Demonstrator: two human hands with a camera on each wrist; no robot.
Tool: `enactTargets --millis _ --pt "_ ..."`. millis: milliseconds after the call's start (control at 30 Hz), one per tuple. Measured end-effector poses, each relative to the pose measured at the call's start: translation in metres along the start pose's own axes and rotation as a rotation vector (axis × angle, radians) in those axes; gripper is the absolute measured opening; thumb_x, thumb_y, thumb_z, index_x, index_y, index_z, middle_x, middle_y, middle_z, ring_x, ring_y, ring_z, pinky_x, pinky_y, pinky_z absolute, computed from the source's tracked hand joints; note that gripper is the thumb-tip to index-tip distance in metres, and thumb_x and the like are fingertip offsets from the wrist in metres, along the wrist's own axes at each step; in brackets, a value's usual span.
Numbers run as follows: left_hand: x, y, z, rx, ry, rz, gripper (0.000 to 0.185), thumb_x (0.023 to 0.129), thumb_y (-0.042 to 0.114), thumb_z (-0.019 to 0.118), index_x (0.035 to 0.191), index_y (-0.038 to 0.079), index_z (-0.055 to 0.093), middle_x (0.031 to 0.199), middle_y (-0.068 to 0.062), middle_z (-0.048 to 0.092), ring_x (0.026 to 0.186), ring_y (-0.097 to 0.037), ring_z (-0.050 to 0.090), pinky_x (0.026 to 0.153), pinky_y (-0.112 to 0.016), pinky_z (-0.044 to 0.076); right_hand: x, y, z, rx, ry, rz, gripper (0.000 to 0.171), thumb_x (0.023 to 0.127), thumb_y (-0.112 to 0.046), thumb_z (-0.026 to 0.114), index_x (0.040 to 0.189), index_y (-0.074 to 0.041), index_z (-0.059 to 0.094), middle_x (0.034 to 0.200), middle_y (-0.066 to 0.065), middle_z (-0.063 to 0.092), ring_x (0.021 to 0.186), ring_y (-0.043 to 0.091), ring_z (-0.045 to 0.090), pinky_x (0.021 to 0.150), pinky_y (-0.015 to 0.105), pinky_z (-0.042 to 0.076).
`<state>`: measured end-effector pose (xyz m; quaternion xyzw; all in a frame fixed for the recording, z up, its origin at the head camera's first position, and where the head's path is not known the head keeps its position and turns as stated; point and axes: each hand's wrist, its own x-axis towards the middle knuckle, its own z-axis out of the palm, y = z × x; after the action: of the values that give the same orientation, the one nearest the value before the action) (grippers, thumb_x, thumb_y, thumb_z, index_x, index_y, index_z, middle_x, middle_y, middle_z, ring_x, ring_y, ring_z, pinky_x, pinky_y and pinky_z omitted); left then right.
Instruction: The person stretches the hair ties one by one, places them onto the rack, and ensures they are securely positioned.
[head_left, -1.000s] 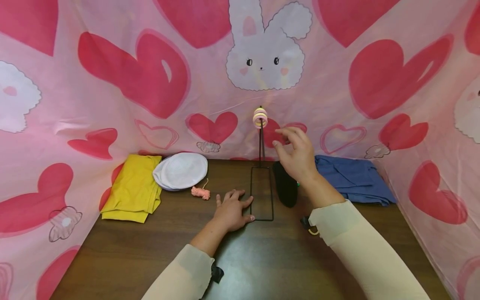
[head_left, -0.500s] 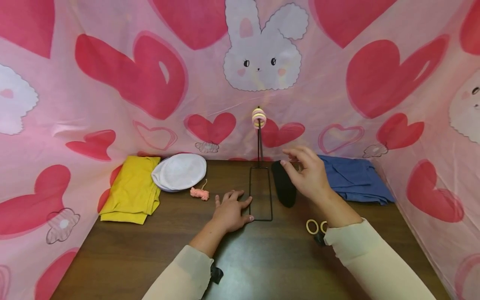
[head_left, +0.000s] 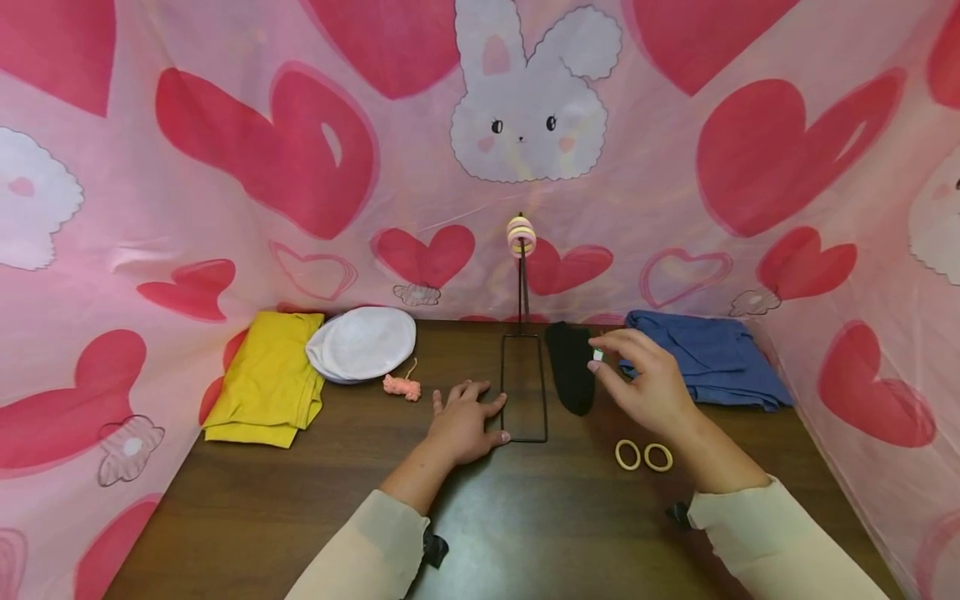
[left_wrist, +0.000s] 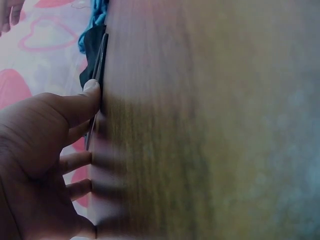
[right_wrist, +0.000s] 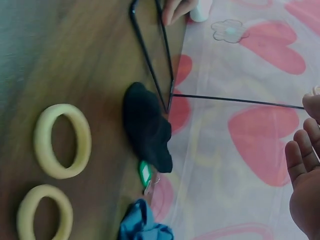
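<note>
My left hand lies with spread fingers on the table, thumb and fingertips at the left side of a black wire stand's base. In the left wrist view its thumb rests on the black rod. Several pink and yellow rings hang at the top of the stand. My right hand is raised to the right of a black sock, thumb and fingers apart and holding nothing. A green key tag lies beside the sock; in the head view it shows through the finger gap.
Two yellow rings, a left one and a right one, lie on the table near me. Folded blue cloth is at right. Yellow cloth, a round white cloth item and a pink yarn bundle are at left.
My right hand has moved from beside the hanging rings down and right, toward me. Its sleeve has uncovered the two yellow rings on the table. My left hand has stayed at the base.
</note>
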<state>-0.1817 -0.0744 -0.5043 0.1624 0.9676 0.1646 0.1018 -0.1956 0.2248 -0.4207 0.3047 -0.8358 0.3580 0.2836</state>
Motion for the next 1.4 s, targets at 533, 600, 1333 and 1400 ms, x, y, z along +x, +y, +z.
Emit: enactTargets --millis 533,600,1333,1400 --pt "0.0 0.0 0.0 0.004 0.002 0.0 0.069 0.093 0.059 0.07 0.155 0.035 0.051 0.165 -0.003 0.036 0.154 -0.036 0.024 0.115 -0.077 0.012 -0.06 0.011 -0.018 -0.086 -0.327 0.054 0.048 0.081 -0.011 0.089 0.125 -0.019 0.073 0.121 -0.004 0.069 0.114 0.017 0.063 0.097 0.019 0.045" --pt "0.0 0.0 0.001 0.003 -0.003 -0.003 0.069 0.093 0.058 0.07 0.155 0.035 0.051 0.165 -0.003 0.036 0.154 -0.036 0.024 0.115 -0.077 0.012 -0.066 0.012 -0.018 -0.097 -0.357 0.046 0.048 0.08 -0.011 0.089 0.125 -0.017 0.073 0.121 -0.003 0.069 0.114 0.019 0.063 0.097 0.026 0.047" --pt "0.0 0.001 -0.001 -0.009 0.0 -0.008 0.069 0.093 0.058 0.071 0.155 0.035 0.051 0.165 -0.003 0.036 0.154 -0.036 0.024 0.116 -0.077 0.011 -0.101 0.032 -0.026 -0.174 -0.578 0.109 0.057 0.068 -0.015 0.096 0.121 -0.01 0.075 0.111 -0.004 0.072 0.105 0.02 0.062 0.088 0.045 0.053" --pt "0.0 0.002 -0.001 -0.01 0.0 -0.005 0.069 0.093 0.057 0.071 0.154 0.034 0.052 0.164 -0.003 0.037 0.154 -0.036 0.024 0.116 -0.077 0.012 -0.101 0.032 -0.026 -0.177 -0.598 0.134 0.055 0.07 -0.014 0.094 0.121 -0.01 0.075 0.109 -0.005 0.072 0.104 0.019 0.062 0.088 0.045 0.053"
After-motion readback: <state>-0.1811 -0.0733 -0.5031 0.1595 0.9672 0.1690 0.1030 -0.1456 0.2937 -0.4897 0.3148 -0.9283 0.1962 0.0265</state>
